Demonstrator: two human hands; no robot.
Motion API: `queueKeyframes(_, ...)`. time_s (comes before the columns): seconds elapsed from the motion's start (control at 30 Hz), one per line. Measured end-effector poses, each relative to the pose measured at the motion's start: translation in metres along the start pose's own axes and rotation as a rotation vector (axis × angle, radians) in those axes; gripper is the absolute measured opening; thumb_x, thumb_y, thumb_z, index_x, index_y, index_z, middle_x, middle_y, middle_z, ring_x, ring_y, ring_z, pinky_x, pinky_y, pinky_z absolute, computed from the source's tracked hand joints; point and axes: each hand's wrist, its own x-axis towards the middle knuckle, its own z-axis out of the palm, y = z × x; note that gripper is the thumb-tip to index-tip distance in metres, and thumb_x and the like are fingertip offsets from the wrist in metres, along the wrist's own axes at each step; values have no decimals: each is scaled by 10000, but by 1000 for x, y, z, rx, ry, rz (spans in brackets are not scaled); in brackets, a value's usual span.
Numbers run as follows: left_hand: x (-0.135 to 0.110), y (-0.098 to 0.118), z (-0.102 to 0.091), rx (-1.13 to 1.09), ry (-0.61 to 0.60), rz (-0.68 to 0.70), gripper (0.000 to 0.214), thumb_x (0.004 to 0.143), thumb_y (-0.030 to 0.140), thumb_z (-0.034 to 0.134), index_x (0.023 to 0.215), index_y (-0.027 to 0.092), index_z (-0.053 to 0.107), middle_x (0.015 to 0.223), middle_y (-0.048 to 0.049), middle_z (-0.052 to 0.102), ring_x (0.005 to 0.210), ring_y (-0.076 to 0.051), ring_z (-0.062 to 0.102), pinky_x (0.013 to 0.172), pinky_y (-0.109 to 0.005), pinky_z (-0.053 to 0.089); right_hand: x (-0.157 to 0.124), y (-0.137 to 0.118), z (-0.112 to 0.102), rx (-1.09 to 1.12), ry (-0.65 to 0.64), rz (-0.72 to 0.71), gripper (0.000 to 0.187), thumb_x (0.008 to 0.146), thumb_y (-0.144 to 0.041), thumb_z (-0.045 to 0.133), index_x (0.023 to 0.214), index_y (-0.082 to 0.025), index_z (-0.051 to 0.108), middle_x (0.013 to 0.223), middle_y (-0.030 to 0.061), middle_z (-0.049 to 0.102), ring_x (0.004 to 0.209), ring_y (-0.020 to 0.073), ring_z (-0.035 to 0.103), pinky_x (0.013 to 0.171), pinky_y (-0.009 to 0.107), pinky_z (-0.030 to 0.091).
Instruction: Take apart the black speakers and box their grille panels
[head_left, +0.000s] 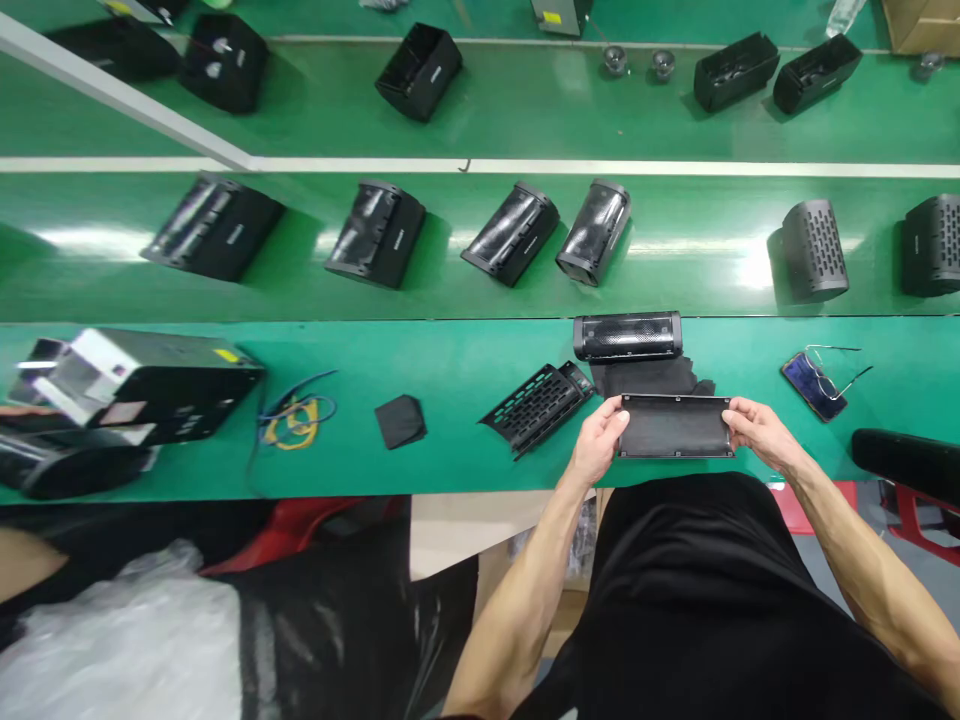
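Head view: left hand (598,440) and right hand (761,432) (nearly closed) pinch a black panel (675,428).

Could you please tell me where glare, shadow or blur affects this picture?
In the head view, white glare streaks the green belt, brightest just left of the perforated case, whose shadow falls on its left; also in the head view, the whitish plastic at lower left looks soft, while the black panel between left hand and right hand is fairly clear.
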Motion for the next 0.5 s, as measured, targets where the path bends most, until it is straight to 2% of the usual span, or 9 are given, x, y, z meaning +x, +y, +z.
queueKeyframes(0.23,2,0,-4,39,13,25,644,791,645,855,1206,164,749,1046,-107,809,987,-280,767,945,-400,604,8,-6,2,-18,-2,-5,624,715,-756,905,791,-231,577,674,-25,561,572,129,521,560,289,520)
queueKeyframes(0.5,6,3,-9,34,30,19,656,780,646,867,1214,165,762,1065,-107,813,1005,-282,761,957,-394,602,16,-13,1,-53,-29,6,626,737,-762,888,785,-233,558,670,-27,583,572,131,550,567,288,532)
